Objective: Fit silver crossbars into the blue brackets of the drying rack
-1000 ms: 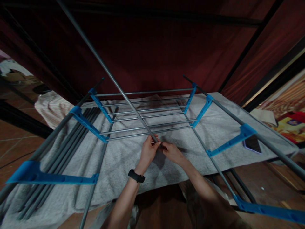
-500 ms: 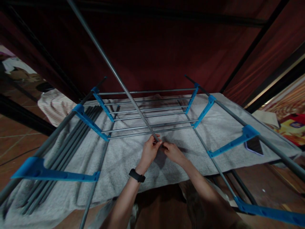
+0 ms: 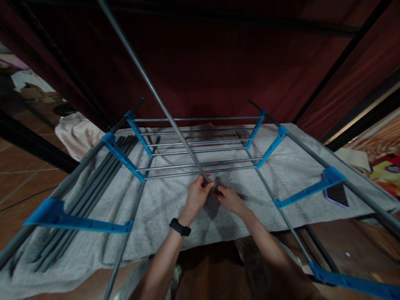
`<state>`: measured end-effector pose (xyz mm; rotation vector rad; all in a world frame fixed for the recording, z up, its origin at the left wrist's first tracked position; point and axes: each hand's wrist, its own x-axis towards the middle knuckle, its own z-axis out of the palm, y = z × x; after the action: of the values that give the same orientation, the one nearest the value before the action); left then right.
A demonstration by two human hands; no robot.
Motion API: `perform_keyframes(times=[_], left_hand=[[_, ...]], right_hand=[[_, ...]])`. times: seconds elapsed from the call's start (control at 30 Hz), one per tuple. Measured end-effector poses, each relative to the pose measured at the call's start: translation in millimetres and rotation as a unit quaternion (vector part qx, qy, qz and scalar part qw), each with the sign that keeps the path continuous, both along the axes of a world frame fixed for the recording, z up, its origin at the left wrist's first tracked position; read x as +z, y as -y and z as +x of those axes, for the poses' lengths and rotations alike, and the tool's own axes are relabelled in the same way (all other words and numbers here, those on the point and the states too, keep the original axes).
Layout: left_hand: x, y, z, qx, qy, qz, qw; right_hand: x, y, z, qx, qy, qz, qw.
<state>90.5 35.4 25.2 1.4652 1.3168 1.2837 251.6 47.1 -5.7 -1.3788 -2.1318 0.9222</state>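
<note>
A long grey metal tube (image 3: pixel 168 116) slants from the upper left down to my hands, passing in front of the rack. My left hand (image 3: pixel 198 192), with a black band on its wrist, is closed round the tube close to its lower end. Just right of that end, my right hand (image 3: pixel 229 199) has its fingers pinched together; whatever they hold is too small or hidden to make out. Beyond my hands stands a partly built rack, with blue plastic brackets (image 3: pixel 123 156) on side poles and several thin crossbars (image 3: pixel 203 165) between them.
Several loose grey tubes (image 3: pixel 90 187) lie on the grey blanket (image 3: pixel 175 208) at left. A phone (image 3: pixel 336 195) rests at right, partly behind a blue bracket (image 3: pixel 312 191). A dark red curtain (image 3: pixel 218 62) hangs behind the rack. More brackets flank both my arms.
The view has shifted slightly, so the rack appears a little farther right. My right fingers have drawn slightly away from the tube's end, while my left hand keeps its hold.
</note>
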Motion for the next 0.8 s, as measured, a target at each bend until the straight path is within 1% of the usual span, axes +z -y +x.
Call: perform_keyframes(times=[0.13,0.27,0.4,0.5,0.6,0.8], left_hand=[[7.5,-2,-6,0.021,0.003,0.003,1.000],[9.1,-3,-11,0.039,0.001,0.005,0.999],[11.7,-3,-12,0.039,0.033,0.004,0.999],[17.8,-2,-12,0.040,0.056,0.010,0.998],[25.5,-2,-15,0.054,0.075,0.021,0.995],[34.9,-3,-20,0.084,0.103,0.032,0.991]], right_hand=[[-2.5,-1,3,-0.001,0.002,-0.001,1.000],[-4.4,-1,4,0.008,0.001,-0.012,1.000],[-2.5,1,2,0.020,-0.003,-0.009,1.000],[0.0,1,5,0.028,0.004,-0.006,1.000],[0.2,0,12,0.035,0.010,-0.017,0.999],[-7.9,-6,28,-0.009,-0.027,-0.002,1.000]])
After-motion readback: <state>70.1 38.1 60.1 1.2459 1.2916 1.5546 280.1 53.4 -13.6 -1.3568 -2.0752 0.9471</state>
